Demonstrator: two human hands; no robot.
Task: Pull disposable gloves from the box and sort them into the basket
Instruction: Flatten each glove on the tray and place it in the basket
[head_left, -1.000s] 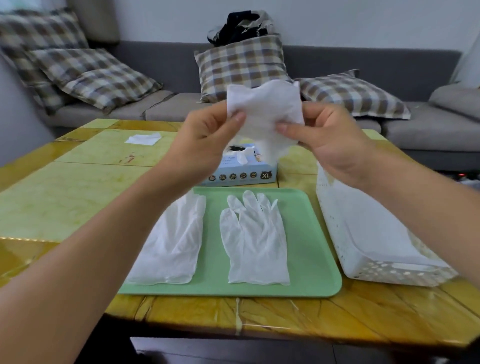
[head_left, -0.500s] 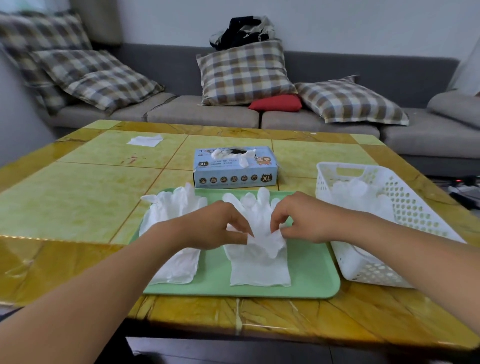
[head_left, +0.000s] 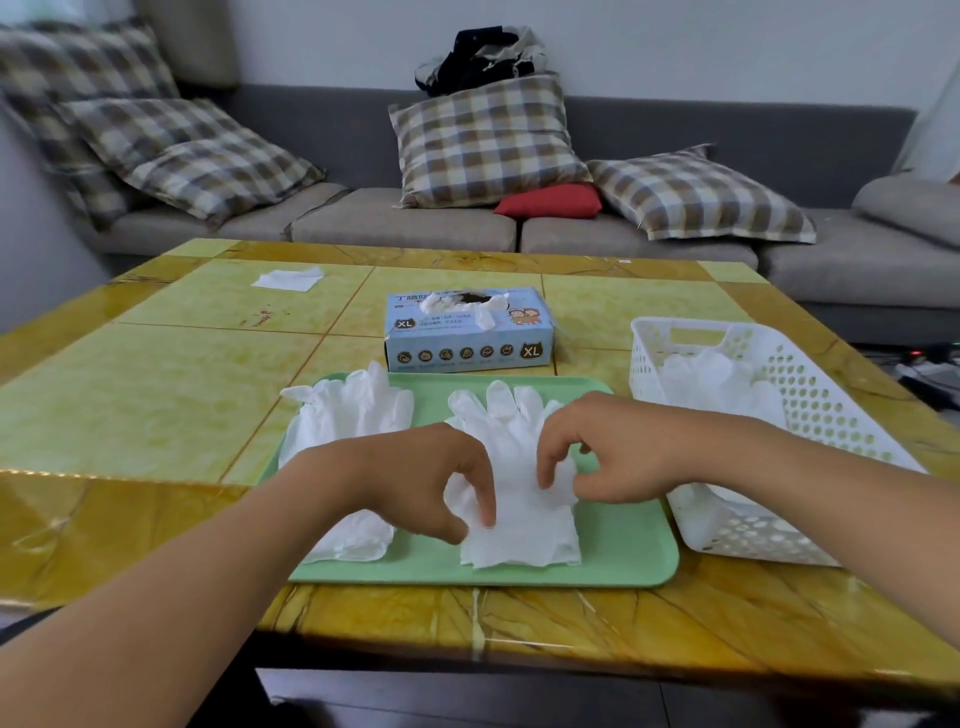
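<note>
The task looks partly done: some gloves already lie in the white basket (head_left: 748, 415), while two stacks wait on the green tray (head_left: 623, 540) on the counter (head_left: 156, 405), and the glove box (head_left: 469, 332) shows more. Left hand (head_left: 415, 478) and right hand (head_left: 608, 447) each grip the right glove stack (head_left: 519, 535), fingertips pinching its top layer.

Landmark: green tray (head_left: 623, 561). Behind it, glove box (head_left: 469, 332) just beyond far edge blocks your straight reach forward. Right of it, white basket (head_left: 810, 415) stands close; narrow gap only. Left of it, bare tabletop (head_left: 145, 395) gives you wide passage. Far left beyond it, tissue (head_left: 285, 279) lies flat, no hindrance.
</note>
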